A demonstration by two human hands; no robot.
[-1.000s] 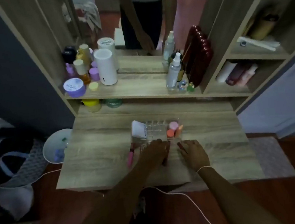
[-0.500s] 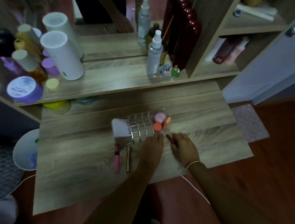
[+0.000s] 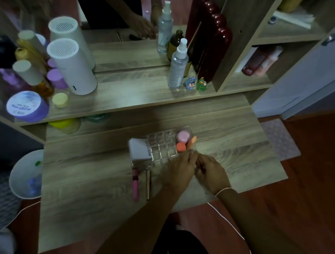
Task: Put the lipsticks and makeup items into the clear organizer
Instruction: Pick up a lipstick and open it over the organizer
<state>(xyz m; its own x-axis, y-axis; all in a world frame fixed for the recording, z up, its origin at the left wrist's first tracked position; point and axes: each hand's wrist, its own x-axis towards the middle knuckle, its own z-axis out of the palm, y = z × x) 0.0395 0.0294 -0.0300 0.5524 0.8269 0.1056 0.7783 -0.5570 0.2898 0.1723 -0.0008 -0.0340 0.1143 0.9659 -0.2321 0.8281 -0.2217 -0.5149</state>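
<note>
The clear organizer stands mid-table. A white box fills its left end. A pink round pot, an orange round pot and an orange tube sit in its right end. A pink lip gloss and a thin brown pencil lie on the table in front of its left end. My right hand curls around a small dark-red lipstick just before the organizer's front right corner. My left hand lies against it, fingertips at that lipstick; its grip is hidden.
A raised shelf behind the table carries a white cylinder device, jars, spray bottles and small figurines, with a mirror behind. A white bin stands by the table's left edge. Side shelves at the right hold bottles.
My hands have drawn together at the organizer's front right corner. The dark-red lipstick that lay beside my right hand is now in its fingers. The view has tilted down and come closer.
</note>
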